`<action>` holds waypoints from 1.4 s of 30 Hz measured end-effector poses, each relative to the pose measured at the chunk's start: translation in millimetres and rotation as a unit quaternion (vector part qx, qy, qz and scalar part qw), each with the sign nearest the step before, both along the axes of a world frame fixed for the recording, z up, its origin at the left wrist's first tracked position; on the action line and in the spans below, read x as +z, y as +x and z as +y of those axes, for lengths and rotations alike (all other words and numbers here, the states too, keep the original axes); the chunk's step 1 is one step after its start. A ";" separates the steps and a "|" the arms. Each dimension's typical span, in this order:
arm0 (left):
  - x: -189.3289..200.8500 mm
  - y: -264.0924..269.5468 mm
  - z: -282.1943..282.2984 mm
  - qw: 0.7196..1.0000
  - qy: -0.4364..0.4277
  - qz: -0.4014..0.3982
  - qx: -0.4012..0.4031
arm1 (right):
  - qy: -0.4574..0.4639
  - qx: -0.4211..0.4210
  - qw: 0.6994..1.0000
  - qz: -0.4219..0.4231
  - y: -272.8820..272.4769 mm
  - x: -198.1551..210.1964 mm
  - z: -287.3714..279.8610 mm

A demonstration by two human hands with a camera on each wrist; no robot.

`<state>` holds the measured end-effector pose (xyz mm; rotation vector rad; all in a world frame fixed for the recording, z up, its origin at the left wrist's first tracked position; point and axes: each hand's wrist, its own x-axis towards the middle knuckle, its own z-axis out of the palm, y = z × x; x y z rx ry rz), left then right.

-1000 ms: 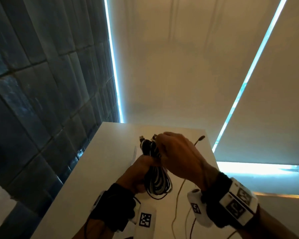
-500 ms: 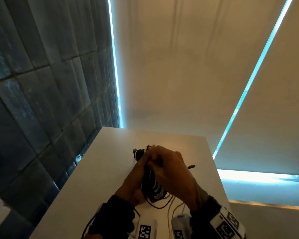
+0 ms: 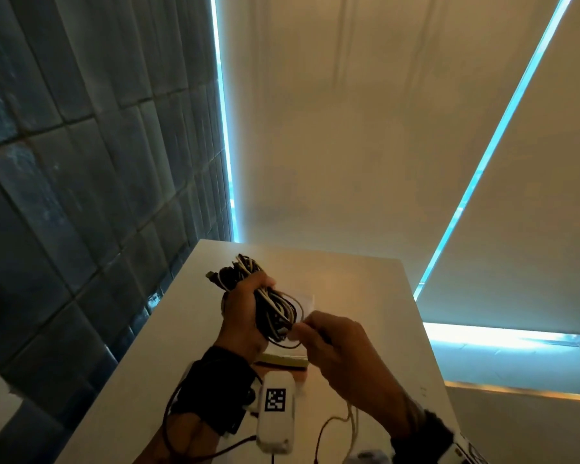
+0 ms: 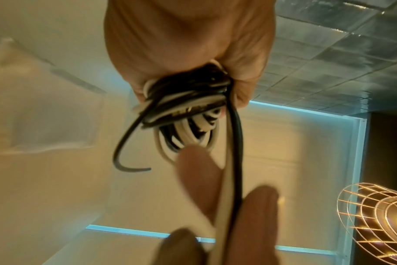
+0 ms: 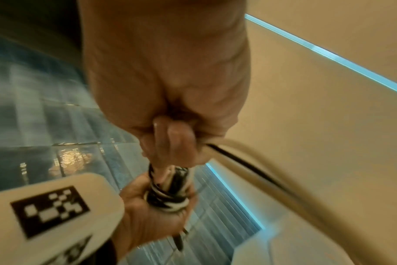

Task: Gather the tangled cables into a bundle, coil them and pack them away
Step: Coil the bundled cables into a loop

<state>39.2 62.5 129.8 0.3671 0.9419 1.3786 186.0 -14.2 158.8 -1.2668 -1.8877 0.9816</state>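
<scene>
A coiled bundle of black and white cables (image 3: 265, 299) (image 4: 184, 107) (image 5: 168, 193) is held above the white table (image 3: 365, 289). My left hand (image 3: 245, 313) grips the bundle round its middle, fingers curled about it. My right hand (image 3: 318, 333) is just right of the coil and pinches the loose cable ends (image 4: 229, 179) (image 5: 238, 157), a white and a black strand pulled out from the bundle. These strands trail down past my right wrist (image 3: 352, 416). Plug ends (image 3: 215, 276) stick out at the coil's top left.
A flat yellowish-edged object (image 3: 285, 361) lies on the table under my hands, with a pale sheet or bag (image 3: 307, 301) behind the coil. A dark tiled wall (image 3: 81, 195) runs along the left. A wire-cage lamp (image 4: 378, 222) glows in the left wrist view.
My right hand has come off the top of the coil and moved down to the right, drawing the loose cable ends out. The left hand keeps its grip on the bundle, now farther forward.
</scene>
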 end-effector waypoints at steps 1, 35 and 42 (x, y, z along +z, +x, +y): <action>0.7 -1.9 1.8 1.000 0.002 -0.005 0.013 | -0.052 0.005 0.997 0.048 3.6 -5.6 -3.9; 26.9 9.0 -29.5 0.954 0.043 0.052 -0.293 | 0.030 0.079 0.987 -0.140 33.8 1.1 48.9; 48.8 -2.8 -26.7 0.946 0.082 0.063 -0.307 | 0.144 0.086 0.957 -0.237 28.6 61.2 58.7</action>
